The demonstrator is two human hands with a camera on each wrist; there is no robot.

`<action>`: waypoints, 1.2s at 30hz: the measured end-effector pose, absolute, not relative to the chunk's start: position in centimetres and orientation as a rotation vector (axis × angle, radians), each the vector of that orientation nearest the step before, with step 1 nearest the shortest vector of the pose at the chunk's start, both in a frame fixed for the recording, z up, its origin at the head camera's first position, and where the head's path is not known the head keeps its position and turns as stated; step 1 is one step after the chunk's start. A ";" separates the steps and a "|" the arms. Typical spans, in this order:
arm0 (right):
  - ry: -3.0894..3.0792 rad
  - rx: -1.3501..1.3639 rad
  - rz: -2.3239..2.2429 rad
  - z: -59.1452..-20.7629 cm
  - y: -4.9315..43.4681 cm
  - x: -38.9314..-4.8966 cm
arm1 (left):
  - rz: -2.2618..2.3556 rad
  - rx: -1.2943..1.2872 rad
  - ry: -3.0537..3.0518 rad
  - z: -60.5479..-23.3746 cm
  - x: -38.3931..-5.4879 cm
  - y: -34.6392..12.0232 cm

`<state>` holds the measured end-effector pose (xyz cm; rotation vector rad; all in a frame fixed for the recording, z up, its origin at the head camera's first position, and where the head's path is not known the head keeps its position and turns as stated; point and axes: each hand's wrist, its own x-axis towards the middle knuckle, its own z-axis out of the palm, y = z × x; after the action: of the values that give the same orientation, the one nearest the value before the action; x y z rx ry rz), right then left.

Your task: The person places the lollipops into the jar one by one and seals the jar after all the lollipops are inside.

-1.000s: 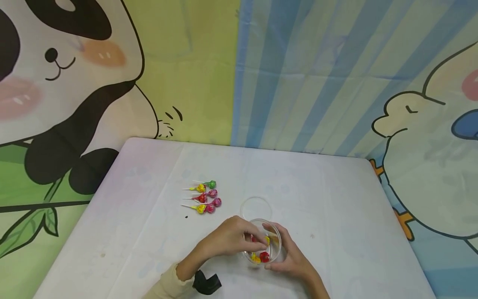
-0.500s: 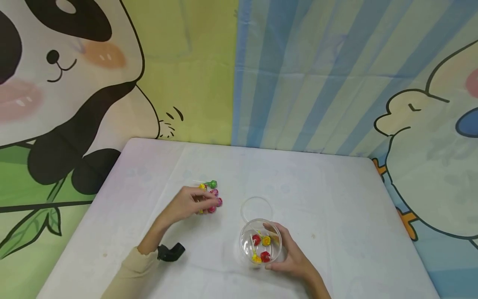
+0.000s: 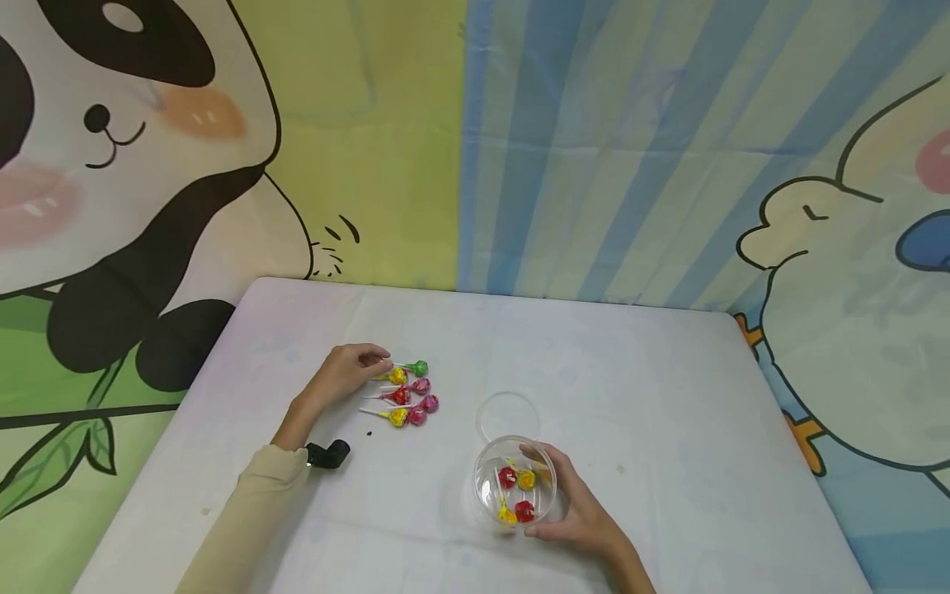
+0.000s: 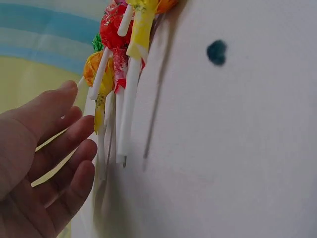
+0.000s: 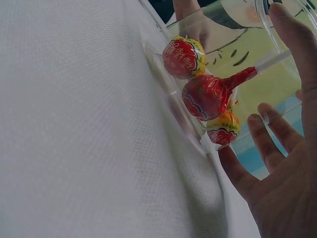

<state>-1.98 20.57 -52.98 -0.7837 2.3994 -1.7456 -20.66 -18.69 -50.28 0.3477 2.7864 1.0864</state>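
Note:
In the head view, my left hand (image 3: 349, 371) is at the stick end of the green lollipop (image 3: 418, 369). Its thumb and fingers are slightly bent, with a gap between thumb and index finger in the left wrist view, beside a yellow-wrapped lollipop (image 4: 99, 74) and a red one (image 4: 116, 25). More lollipops, pink (image 3: 429, 403) and yellow (image 3: 398, 417), lie in the same group. My right hand (image 3: 575, 511) holds a clear round plastic tub (image 3: 481, 495) from its right side. Inside are red lollipops (image 5: 205, 96) and yellow ones (image 3: 526, 479).
A clear round lid (image 3: 508, 393) lies flat just behind the tub. The table (image 3: 668, 429) has a white cloth, with a small dark speck (image 3: 369, 433) near the lollipops. A cartoon-printed curtain (image 3: 393, 148) stands behind the table.
My left hand has left the tub and moved left over the lollipop group, then back to the green lollipop's stick. The right hand and tub have stayed in place.

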 end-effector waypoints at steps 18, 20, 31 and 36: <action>2.392 -0.814 -1.762 -53.1 20.6 -2.0 | 1.214 0.282 2.695 -51.5 -21.0 -19.2; 2.387 -0.814 -1.764 -53.1 20.6 -2.0 | 1.248 0.280 2.691 -51.5 -21.1 -19.2; 2.390 -0.781 -1.750 -52.9 20.4 -2.0 | 1.413 0.307 2.754 -51.1 -20.9 -18.9; 2.392 -0.778 -1.748 -52.9 20.4 -2.0 | 1.590 0.298 2.752 -50.1 -20.0 -18.4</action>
<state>-1.99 20.44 -52.89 -0.7785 2.3920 -1.7478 -20.04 -18.41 -50.12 0.2977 2.7519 1.5900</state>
